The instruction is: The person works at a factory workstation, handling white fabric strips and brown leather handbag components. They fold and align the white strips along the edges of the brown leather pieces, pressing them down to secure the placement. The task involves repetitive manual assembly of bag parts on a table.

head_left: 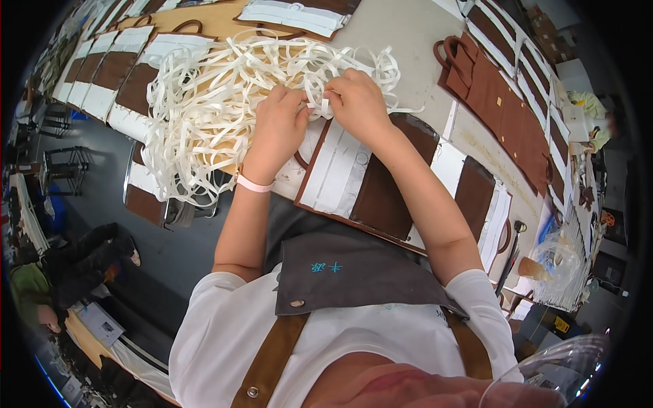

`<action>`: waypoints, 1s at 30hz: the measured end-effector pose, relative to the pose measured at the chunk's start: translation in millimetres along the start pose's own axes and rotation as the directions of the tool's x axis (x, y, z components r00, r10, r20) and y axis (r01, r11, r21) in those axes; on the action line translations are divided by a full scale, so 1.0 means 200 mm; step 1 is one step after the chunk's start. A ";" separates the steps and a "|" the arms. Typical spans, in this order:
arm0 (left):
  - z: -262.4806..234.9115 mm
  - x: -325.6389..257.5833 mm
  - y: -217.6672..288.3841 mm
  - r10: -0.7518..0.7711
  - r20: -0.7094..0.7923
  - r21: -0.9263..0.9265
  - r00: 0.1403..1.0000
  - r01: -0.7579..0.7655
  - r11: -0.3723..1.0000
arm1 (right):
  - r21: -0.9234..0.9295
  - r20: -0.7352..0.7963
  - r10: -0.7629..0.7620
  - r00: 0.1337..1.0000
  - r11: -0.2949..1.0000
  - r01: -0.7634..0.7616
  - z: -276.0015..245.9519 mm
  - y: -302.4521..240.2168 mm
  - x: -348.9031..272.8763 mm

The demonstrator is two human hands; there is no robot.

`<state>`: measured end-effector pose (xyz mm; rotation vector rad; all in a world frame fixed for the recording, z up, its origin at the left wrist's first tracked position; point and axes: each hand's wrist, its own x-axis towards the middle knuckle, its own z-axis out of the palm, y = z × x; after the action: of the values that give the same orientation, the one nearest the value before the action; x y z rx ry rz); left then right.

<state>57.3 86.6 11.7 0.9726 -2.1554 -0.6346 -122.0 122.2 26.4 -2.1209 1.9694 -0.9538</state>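
Note:
A big tangled heap of thin white strips [197, 115] lies in front of me on the table. My left hand [280, 121] is at the heap's right part, its thumb and fingers closed on a white strip. Close beside it, my right hand [355, 102] pinches a looped part of the strips between thumb and forefinger. The fingertips of both hands are partly hidden among the strips. Under my right forearm lies a brown bag panel [384, 194] with white sections and a handle.
Several brown and white bag pieces [109, 68] line the table's far left. A folded brown bag piece with handles [496, 112] lies to the right. Clear plastic wrap [558, 262] is at the right edge. A person in dark trousers [92, 251] is at the left.

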 end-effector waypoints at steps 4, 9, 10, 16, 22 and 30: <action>-0.01 0.01 0.01 0.032 0.013 0.023 0.999 -0.032 0.999 | -0.046 -0.052 0.032 0.998 0.998 -0.034 0.05 0.01 0.01; -0.02 0.00 0.02 0.038 0.022 0.015 0.999 -0.038 0.999 | -0.080 -0.096 0.067 0.993 0.994 -0.075 0.08 -0.01 0.03; -0.03 0.00 0.02 0.035 0.018 0.012 0.999 -0.035 0.999 | -0.095 -0.076 0.083 0.994 0.991 -0.091 0.07 -0.02 0.03; -0.04 0.00 0.01 0.047 0.027 0.005 0.999 -0.047 0.999 | -0.057 -0.112 0.151 0.982 0.986 -0.158 0.08 -0.02 0.05; -0.14 -0.07 0.00 -0.077 0.160 -0.137 0.984 0.099 0.986 | -0.028 -0.292 0.238 0.927 0.966 -0.257 -0.11 0.19 0.11; -0.12 -0.03 0.05 0.042 0.056 -0.014 0.998 -0.041 0.999 | 0.557 0.019 0.331 0.944 0.780 -0.284 -0.37 -0.03 0.10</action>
<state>72.8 93.1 31.1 0.9103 -2.2124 -0.6626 -154.9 129.0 96.4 -1.4115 1.7069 -1.3505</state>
